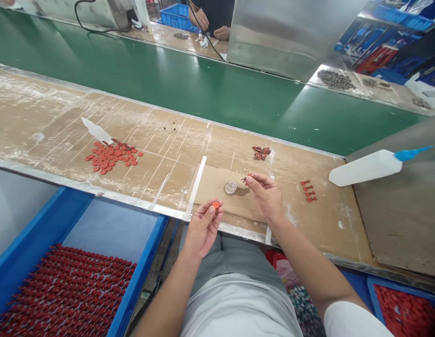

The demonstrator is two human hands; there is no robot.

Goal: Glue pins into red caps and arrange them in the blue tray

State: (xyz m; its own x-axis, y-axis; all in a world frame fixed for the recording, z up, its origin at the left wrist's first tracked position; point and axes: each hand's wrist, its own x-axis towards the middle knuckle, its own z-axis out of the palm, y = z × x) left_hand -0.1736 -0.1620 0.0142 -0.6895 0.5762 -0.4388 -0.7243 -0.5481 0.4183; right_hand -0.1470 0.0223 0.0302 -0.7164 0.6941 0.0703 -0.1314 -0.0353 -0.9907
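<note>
Between thumb and fingers, my left hand (pixel 204 227) pinches a round red disc (pixel 216 204) near the table's front edge. My right hand (pixel 265 194) is closed on a small dark red figure piece (pixel 246 178), partly hidden by the fingertips. A small round, clear-looking dish (pixel 230 188) rests on the cardboard sheet (pixel 212 180) between my hands. Beyond my right hand lies a cluster of small red and dark figure pieces (pixel 261 152). Several red pieces with figures (pixel 309 191) form a short column to its right.
Loose red discs (pixel 105 158) lie heaped at left beside a white strip (pixel 96 129). A white bottle with a blue nozzle (pixel 368 167) lies at right. Blue trays (pixel 75 210) hold red pieces below. Behind runs a green belt (pixel 161 70); another person's hands (pixel 222 32) are across it.
</note>
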